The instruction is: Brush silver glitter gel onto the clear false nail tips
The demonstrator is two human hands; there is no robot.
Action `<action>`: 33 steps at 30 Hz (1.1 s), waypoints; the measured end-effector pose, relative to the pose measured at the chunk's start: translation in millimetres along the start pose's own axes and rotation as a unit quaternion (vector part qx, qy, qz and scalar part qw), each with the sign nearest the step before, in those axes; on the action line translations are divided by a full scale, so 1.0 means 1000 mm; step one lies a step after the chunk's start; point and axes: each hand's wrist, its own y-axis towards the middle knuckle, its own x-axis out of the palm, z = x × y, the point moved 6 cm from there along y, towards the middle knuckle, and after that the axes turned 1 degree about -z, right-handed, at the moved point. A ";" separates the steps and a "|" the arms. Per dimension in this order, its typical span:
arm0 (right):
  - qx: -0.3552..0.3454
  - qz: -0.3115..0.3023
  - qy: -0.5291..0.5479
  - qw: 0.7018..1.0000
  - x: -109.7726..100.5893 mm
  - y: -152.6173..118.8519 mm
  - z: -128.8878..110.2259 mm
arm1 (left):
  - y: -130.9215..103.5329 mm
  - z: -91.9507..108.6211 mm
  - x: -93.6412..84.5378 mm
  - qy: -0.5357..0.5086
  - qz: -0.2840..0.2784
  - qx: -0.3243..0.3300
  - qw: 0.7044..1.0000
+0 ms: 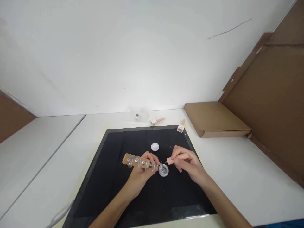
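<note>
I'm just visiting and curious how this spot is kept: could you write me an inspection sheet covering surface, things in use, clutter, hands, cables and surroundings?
Surface: black mat on a white table.
Things in use: strip bearing clear curved pieces; peach-handled brush; open jar on the mat.
Clutter: white lid beyond the jar; two small bottles near the mat's far edge; closed cardboard box at right.
Left hand: holds the strip.
Right hand: holds the brush; tip contact unclear.
Cables: white cord, lower left.
Surroundings: white wall, marked upper right.
</note>
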 end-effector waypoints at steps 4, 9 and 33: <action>-0.002 -0.008 -0.008 1.000 0.002 0.000 -0.001 | 0.000 -0.002 -0.005 0.003 0.021 -0.001 1.000; 0.014 -0.044 -0.020 0.999 0.007 -0.002 -0.002 | 0.001 -0.004 -0.006 -0.006 0.031 -0.013 0.999; -0.006 0.010 -0.069 0.998 0.004 0.001 -0.006 | 0.002 -0.005 -0.005 0.061 0.020 0.012 0.998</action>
